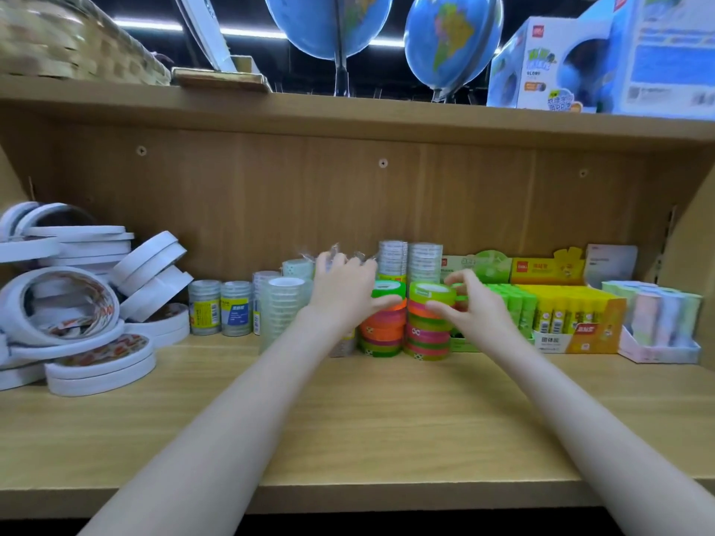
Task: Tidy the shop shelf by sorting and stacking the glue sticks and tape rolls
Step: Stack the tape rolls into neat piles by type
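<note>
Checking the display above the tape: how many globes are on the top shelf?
2: one globe at centre, another globe just right of it. The boxes at right may hold more.
</note>
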Tool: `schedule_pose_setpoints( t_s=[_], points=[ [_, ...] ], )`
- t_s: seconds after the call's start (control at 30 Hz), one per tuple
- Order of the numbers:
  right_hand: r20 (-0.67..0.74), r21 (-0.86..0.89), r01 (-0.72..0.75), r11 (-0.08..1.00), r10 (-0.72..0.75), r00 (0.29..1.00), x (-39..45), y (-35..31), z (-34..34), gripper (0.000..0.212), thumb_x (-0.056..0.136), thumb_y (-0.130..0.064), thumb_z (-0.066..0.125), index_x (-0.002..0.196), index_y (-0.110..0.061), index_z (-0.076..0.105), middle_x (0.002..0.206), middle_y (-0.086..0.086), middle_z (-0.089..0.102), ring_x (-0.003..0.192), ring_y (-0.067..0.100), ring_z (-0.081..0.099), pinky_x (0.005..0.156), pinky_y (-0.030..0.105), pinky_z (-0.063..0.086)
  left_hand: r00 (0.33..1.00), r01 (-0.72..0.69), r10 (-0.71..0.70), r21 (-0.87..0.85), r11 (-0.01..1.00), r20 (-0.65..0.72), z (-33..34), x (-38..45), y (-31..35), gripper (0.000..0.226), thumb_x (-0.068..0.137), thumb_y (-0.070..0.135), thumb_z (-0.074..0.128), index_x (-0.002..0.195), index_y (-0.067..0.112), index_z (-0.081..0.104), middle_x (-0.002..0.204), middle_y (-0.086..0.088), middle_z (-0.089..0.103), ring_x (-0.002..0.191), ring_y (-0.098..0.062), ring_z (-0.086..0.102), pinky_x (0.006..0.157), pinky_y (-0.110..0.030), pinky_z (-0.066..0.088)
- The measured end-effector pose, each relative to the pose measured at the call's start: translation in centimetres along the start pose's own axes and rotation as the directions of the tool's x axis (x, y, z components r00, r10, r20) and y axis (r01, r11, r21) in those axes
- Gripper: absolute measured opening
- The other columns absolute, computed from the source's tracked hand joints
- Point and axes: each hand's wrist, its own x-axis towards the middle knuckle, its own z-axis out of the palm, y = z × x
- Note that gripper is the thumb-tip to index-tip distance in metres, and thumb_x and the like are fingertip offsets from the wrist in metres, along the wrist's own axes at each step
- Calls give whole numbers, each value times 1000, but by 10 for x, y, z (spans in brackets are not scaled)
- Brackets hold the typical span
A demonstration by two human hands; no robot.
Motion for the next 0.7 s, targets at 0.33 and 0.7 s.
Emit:
schedule_pose_setpoints(
  t_s=[0.33,0.7],
  points=[
    [-42,18,8,1000,-7,999,-4,-1,6,44,81,-33,68,115,-14,48,95,1,57,85,15,54,65,20,36,999,-21,21,-7,1000,31,6,-6,3,57,85,67,38,130,34,50,126,-8,49,124,-27,38,110,-46,14],
    [62,176,-47,983,36,997,-5,3,5,64,80,-38,67,131,-18,35,112,-3,55,101,13,55,85,27,46,999,-3,11,-188,982,37,6,-7,-2,52,82,62,51,123,31,54,125,-4,53,123,-25,39,105,-40,21]
  ],
)
